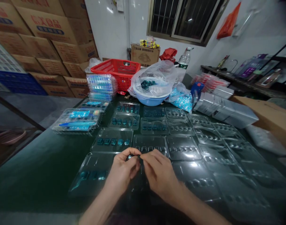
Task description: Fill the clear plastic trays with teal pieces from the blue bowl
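Note:
My left hand (123, 168) and my right hand (160, 170) meet at the fingertips above the front trays. Both are closed in a pinch around something small and dark, mostly hidden by the fingers. A bluish glint shows inside my left hand's curled fingers. To the left, a clear plastic tray (91, 162) holds teal gem-like pieces (102, 175) in its moulded pockets. Just behind lies another clear tray (124, 132) with a row of teal pieces (113, 142). Beyond my right hand, a clear tray (184, 154) shows pockets without teal pieces.
Filled packs (77, 120) lie at left. Behind the tray rows stand a blue basin (152, 100) with teal pieces in a plastic bag, a red basket (126, 82) and a bag of blue bits (181, 100). Stacked clear packaging (232, 109) and a carton (269, 122) border the right.

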A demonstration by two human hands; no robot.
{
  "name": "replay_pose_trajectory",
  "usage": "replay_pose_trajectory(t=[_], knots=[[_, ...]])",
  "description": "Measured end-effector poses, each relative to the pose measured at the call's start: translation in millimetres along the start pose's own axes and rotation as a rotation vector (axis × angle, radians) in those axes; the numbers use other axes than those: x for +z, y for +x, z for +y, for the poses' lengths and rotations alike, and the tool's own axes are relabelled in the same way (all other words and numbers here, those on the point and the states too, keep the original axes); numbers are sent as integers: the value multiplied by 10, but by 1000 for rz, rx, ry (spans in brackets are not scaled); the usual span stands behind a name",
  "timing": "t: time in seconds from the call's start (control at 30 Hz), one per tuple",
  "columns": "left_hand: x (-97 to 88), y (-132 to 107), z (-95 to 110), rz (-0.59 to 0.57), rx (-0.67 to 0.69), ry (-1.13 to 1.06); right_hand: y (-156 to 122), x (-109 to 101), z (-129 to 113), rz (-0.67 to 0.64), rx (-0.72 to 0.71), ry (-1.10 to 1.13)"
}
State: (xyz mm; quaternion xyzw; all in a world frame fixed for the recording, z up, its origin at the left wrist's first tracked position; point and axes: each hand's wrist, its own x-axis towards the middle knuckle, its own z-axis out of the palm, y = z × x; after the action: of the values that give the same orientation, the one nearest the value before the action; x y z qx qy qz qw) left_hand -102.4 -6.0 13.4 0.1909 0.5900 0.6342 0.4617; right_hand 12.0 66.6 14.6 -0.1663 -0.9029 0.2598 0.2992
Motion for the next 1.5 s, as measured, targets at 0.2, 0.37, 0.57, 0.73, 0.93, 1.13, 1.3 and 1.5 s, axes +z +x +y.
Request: replay_pose_trajectory(t=[0.2, 0.37, 0.57, 0.73, 0.93, 1.13, 1.3, 1.5], knots=[[-23, -25, -3, -163, -214, -283, -26, -188, 40, -35, 126, 379], [91, -67, -66, -185, -227, -257, -123, -169, 59, 2, 204, 476], [246, -48, -78, -152, -145, -44, -102, -332, 203, 6, 354, 443], [203, 27, 26, -76, -327, -425, 264, -699, 1027, 176, 346, -93], [82, 51, 160, 18, -288, -419, 579, -798, 1802, 101, 340, -308], [64, 110, 126, -11, -215, -296, 628, -665, 1871, -57, 308, -460], [67, 200, 75, 38, -233, -308, 641, -597, 1831, -140, 284, -571], [89, 248, 74, 19, -224, -408, 674, -652, 1651, -156, 274, -646]])
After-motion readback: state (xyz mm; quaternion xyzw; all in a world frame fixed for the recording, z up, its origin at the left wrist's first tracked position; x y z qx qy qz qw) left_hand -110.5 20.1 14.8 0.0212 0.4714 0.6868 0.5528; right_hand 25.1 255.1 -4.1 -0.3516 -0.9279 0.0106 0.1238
